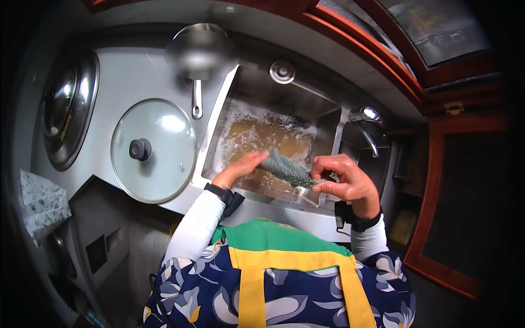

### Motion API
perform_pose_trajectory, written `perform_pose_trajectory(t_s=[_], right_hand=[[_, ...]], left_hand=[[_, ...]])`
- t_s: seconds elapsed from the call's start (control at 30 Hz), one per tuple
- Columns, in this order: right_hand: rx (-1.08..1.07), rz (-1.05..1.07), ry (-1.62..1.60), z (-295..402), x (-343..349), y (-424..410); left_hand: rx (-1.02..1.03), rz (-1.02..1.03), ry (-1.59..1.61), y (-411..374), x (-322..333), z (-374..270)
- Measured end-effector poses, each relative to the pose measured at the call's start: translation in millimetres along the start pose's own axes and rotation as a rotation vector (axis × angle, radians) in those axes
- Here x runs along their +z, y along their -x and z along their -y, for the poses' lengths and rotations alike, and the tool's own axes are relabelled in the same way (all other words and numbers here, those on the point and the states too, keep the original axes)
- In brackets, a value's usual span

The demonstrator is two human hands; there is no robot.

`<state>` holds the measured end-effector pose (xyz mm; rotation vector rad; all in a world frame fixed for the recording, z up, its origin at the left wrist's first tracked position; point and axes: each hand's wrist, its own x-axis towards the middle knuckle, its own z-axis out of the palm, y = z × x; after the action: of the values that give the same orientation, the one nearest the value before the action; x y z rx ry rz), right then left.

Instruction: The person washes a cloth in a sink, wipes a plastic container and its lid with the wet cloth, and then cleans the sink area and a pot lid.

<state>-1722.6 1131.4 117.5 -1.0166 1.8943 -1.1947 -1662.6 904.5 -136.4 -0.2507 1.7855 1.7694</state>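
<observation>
A wet grey-green scrubbing cloth (287, 169) stretches between my two hands above the stainless steel sink (208, 141). My left hand (243, 167) has its fingertips at the cloth's upper left end. The opposite end is pinched between the thumb and fingers of my right hand (346, 177). Below the cloth, cloudy brownish water (246, 135) with white foam lies in the basin. Both hands look wet, and each wrist wears a black band.
Left of the sink lie a glass lid (158, 172) with a dark knob and a long-handled metal pan (197, 96), partly blurred. A large metal lid (88, 106) stands farther left. A sink strainer (282, 72) sits behind the basin, a faucet (367, 117) to the right. A wooden cabinet door (422, 229) hangs open at right.
</observation>
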Motion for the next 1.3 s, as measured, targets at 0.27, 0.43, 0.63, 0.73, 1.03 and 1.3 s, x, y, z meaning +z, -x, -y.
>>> perform_pose_trajectory(t_s=[0.27,0.43,0.63,0.73,1.03,1.3], right_hand=[[0.285,-0.118,0.193,-64,49,25],[0.445,-0.277,0.401,-99,78,31],[0.093,-0.387,0.081,-81,69,22],[0.162,-0.39,0.213,-101,70,27],[0.245,-0.585,0.082,-120,84,38],[0.212,-0.803,-0.426,-116,75,17]], left_hand=[[0.318,-0.197,-0.121,2,22,-16],[0.488,0.013,-0.253,28,44,-63],[0.562,0.106,-0.282,54,56,-105],[0.731,0.069,-0.301,57,52,-114],[0.665,-0.018,-0.211,80,43,-129],[0.572,-0.113,-0.077,64,26,-103]])
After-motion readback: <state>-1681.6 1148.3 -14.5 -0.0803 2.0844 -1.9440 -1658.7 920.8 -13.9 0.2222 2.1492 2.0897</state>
